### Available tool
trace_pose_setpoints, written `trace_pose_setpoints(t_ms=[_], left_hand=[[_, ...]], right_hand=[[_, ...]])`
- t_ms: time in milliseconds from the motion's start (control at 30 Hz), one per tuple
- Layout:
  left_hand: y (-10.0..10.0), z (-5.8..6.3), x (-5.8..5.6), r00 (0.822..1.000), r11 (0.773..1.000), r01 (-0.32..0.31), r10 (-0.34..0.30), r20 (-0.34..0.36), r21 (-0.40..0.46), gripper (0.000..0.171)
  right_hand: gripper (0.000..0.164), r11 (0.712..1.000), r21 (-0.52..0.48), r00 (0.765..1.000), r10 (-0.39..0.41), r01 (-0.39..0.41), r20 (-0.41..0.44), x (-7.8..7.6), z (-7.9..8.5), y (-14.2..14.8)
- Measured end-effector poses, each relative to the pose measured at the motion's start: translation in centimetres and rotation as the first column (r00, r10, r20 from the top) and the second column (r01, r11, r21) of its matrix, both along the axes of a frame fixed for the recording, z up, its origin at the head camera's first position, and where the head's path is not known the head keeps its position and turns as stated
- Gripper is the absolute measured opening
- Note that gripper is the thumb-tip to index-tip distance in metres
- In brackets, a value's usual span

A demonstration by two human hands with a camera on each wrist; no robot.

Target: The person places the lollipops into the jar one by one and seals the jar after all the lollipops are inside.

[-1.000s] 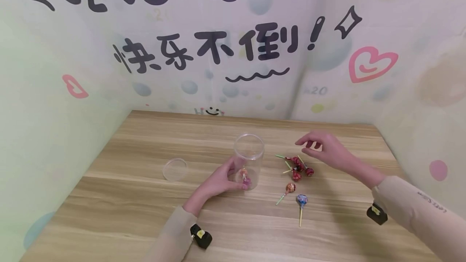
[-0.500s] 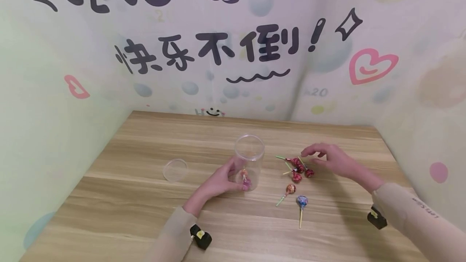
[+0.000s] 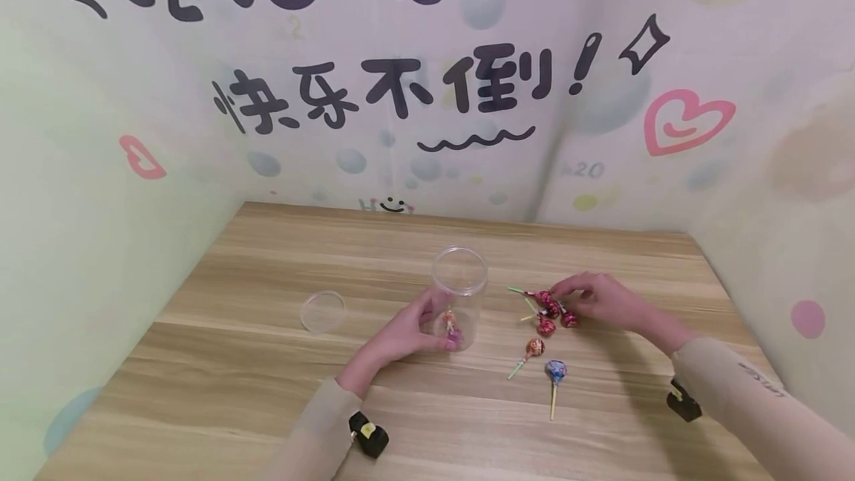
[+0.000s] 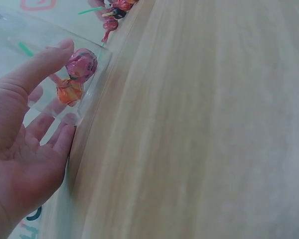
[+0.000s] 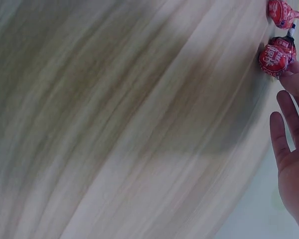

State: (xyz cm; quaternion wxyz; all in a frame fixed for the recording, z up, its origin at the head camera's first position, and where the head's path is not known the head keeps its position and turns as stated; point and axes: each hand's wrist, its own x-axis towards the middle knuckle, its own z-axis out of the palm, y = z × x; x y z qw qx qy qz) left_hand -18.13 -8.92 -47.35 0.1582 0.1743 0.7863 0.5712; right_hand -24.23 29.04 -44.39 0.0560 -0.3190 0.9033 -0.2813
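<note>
My left hand [image 3: 404,331] grips a clear plastic jar [image 3: 470,312] low on its side, thumb in front. The jar stands upright and uncapped on the table. Inside lie a pink-wrapped lollipop [image 4: 81,64] and an orange-wrapped one [image 4: 70,91]. To the right, my right hand [image 3: 606,301] is down at a cluster of red lollipops [image 3: 546,326]. Its thumb and forefinger pinch the rightmost red lollipop [image 3: 568,318], near where stick meets candy; in the right wrist view the fingertips are right at a red wrapper [image 5: 274,60], other fingers extended.
A round clear lid [image 3: 323,312] lies left of the jar. Nearer me on the wooden table [image 3: 227,377] are an orange lollipop [image 3: 534,347] and a blue lollipop [image 3: 556,371]. A printed wall cloth [image 3: 374,147] rises behind the table and along its sides.
My right hand has come down and nearer to me, from above the red lollipops onto the rightmost one, its fingers closing in. The left hand and jar stay in place.
</note>
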Motion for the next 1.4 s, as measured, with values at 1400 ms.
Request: trace_pose_setpoints(t_ms=[1400], left_hand=[[-0.1, 0.1, 0.0, 0.999, 0.999, -0.013, 0.011, 0.053, 0.033, 0.096]], right_hand=[[0.019, 0.979, 0.205, 0.997, 0.019, -0.003, -0.078, 2.0, 0.0, 1.8]])
